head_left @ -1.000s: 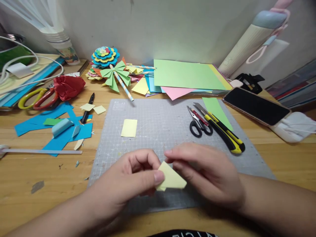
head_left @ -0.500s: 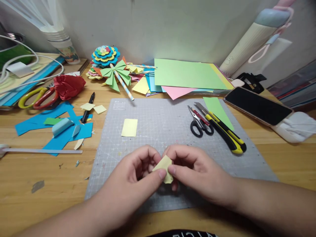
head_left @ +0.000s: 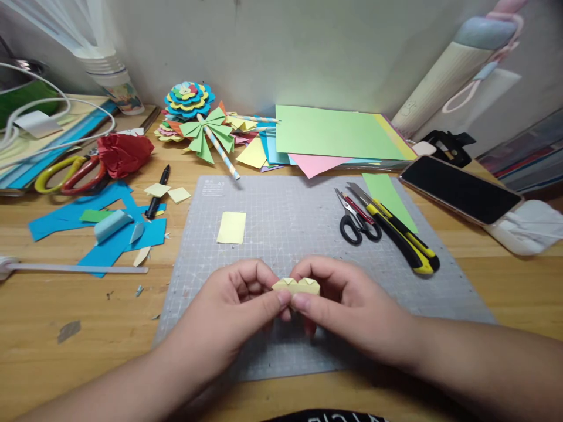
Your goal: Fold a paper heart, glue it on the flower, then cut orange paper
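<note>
A small folded piece of pale yellow paper is pinched between both my hands just above the near part of the grey cutting mat. My left hand grips its left half with thumb and curled fingers. My right hand grips its right half the same way. The thumbs meet under the paper. Two small folded corners show on the paper's top edge. A flat pale yellow rectangle of paper lies on the mat farther back, to the left.
Black-handled scissors and a yellow-black utility knife lie on the mat's right side. A phone rests at right. Coloured paper sheets, paper flowers, a green paper bow, blue scraps, a black pen and large scissors lie behind and left.
The yellow paper was a larger triangle-like flap held low. Both hands closed in and turned it, and now it is a compact strip held level between the fingertips.
</note>
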A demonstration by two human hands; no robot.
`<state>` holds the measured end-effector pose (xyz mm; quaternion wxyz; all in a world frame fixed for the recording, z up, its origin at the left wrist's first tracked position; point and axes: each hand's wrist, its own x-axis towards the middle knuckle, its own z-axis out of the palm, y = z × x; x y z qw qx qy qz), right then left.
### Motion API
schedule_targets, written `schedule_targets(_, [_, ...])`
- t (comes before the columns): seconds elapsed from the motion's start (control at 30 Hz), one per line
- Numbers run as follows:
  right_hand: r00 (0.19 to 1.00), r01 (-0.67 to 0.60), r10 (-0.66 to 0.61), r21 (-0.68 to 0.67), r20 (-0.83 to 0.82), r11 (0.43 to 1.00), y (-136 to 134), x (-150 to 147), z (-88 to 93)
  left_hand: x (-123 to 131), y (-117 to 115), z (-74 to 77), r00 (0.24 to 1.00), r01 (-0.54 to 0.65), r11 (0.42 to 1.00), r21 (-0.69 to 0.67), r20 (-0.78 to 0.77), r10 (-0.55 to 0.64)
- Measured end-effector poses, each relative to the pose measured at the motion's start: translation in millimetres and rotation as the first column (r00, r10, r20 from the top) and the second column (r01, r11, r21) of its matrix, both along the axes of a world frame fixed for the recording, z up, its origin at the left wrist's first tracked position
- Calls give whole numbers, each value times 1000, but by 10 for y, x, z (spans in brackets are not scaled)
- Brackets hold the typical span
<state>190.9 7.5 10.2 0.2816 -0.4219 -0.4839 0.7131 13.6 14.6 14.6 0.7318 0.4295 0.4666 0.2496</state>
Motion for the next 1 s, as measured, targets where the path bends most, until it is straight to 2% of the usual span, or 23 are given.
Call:
schedule_targets(0.13, [996,15,-19,-57,-82,998,-11,-25,-22,-15,-10,-30,998,1,1000,-21,63,0])
schedule_targets(0.23, [994,16,-22,-51,-111,999,-5,-18,-39,-26,-27,-55,996,-38,999,5,82,38])
schedule_targets(0.5, [992,-23,10,-96,-127,995,9,1,-49,-47,-15,-91,982,-135,988,-69,122,143])
schedule_targets(0.77, [992,26,-37,-90,-123,996,-3,-16,-83,-38,-29,-122,988,-86,995,-58,123,92])
schedule_targets(1.0, [986,115,-129,-139,-103,984,13,-2,-33,-34,-18,-114,977,-114,992,-54,177,121])
